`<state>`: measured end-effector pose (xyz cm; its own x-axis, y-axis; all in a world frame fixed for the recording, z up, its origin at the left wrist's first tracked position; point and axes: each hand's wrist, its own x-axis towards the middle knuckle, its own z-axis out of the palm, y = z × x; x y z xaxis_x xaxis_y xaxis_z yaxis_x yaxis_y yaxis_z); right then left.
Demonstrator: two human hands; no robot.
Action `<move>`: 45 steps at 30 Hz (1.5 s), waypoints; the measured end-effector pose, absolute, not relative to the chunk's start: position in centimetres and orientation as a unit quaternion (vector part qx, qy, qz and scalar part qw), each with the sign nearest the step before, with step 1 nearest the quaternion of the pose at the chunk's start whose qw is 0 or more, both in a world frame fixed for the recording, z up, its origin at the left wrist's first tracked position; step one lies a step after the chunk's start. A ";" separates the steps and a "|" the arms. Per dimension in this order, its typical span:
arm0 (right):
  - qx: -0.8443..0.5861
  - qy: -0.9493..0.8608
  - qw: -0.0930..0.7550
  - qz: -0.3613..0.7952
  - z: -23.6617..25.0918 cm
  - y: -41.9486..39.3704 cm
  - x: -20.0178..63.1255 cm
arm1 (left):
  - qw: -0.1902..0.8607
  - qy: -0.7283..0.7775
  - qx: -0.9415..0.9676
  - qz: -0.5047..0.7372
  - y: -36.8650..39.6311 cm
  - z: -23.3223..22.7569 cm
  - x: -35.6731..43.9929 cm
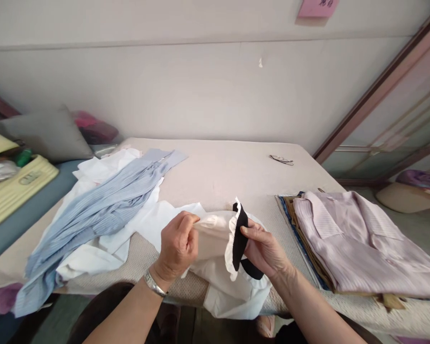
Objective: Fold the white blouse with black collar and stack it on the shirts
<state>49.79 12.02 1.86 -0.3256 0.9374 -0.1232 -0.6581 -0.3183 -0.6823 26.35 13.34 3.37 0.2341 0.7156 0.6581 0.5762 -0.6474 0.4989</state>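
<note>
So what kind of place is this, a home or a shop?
Probably a home room used for sorting laundry: loose shirts heaped on a padded table, a folded stack at one side, cushions beyond.

Both forearms come in from the bottom edge, angled inward. Left hand [177, 246]: back to camera, fingers curled, thumb and fingertips pinched shut, metal watch band at wrist. Right hand [265, 251]: thumb on top, fingers underneath, pinch closed. Hands near, apart.

Home bedroom: bed [215, 167], pillow [46, 136], shirts [358, 239]
</note>
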 end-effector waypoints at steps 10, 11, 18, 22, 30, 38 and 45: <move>-0.310 -0.214 0.471 0.798 -0.1 11.6 48.0 | -0.024 0.386 0.807 0.445 13.2 3.4 26.5; -0.301 -0.226 0.481 0.792 0.0 11.7 48.1 | -0.025 0.388 0.808 0.444 13.3 3.4 26.5; -0.259 -0.280 0.553 0.741 2.0 12.2 50.0 | -0.010 0.421 0.797 0.432 13.6 3.2 26.2; -0.250 -0.292 0.544 0.746 2.3 11.9 50.1 | 0.001 0.426 0.805 0.414 13.8 2.9 26.2; -0.266 -0.306 0.529 0.745 2.0 11.6 50.1 | 0.136 0.388 0.812 0.414 13.1 4.3 26.0; -0.284 -0.297 0.523 0.747 2.1 11.2 48.7 | 0.083 0.405 0.798 0.438 12.3 4.0 28.1; -0.295 -0.316 0.517 0.739 2.0 11.3 48.8 | 0.035 0.362 0.850 0.381 12.1 3.5 29.1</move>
